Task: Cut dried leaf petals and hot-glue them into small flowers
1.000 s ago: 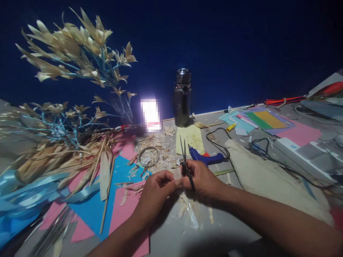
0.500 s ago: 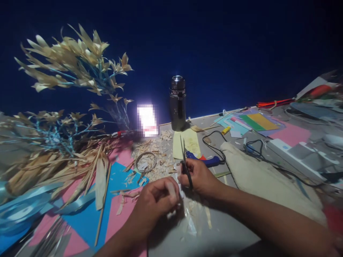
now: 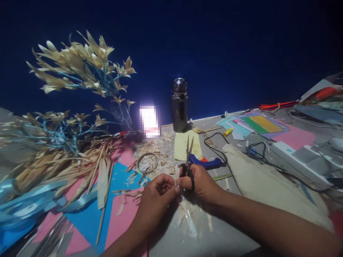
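Note:
Black-handled scissors are in my right hand, their blades parted and pointing away from me. The thumb and forefinger of that hand meet the fingertips of my left hand. Between those fingertips my left hand pinches a small pale piece, mostly hidden by the fingers. Pale shavings and thin strips lie on the table just below both hands. Right behind the scissors rests a blue glue gun, partly on a yellow paper sheet.
A dark flask stands at the back. To the left are a tape roll, dried husks, blue ribbon and a tall spray of husk flowers. On the right lie a cream cloth and a white power strip.
My hands have come together at the fingertips. The scissors' blades have spread wider and turned. The pale piece in my left hand now shows less, and the view has shifted slightly.

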Available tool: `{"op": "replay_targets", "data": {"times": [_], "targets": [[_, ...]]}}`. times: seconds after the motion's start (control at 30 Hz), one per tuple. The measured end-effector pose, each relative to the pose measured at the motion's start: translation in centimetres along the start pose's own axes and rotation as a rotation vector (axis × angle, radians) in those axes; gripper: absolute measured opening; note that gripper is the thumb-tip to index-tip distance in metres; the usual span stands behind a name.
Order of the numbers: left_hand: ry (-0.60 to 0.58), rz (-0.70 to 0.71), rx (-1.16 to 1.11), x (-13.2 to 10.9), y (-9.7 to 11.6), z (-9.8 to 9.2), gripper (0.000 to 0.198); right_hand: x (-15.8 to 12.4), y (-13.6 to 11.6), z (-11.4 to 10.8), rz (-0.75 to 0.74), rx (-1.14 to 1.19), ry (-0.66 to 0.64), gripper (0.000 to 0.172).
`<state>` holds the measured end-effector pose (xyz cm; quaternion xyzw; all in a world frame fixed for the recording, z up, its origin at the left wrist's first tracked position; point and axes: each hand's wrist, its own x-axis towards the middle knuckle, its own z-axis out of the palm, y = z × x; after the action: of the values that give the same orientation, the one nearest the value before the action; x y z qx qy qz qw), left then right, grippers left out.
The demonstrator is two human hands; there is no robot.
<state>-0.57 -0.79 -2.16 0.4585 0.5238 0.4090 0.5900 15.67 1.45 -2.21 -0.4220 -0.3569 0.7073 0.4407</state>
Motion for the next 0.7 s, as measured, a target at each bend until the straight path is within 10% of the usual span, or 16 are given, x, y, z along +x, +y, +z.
{"op": "replay_targets", "data": {"times": [0.7], "targets": [[-0.281, -0.061, -0.289, 0.08, -0.40, -0.87, 0.036, -0.52, -0.58, -0.32, 0.115, 0.064, -0.164, 0.033]]}}
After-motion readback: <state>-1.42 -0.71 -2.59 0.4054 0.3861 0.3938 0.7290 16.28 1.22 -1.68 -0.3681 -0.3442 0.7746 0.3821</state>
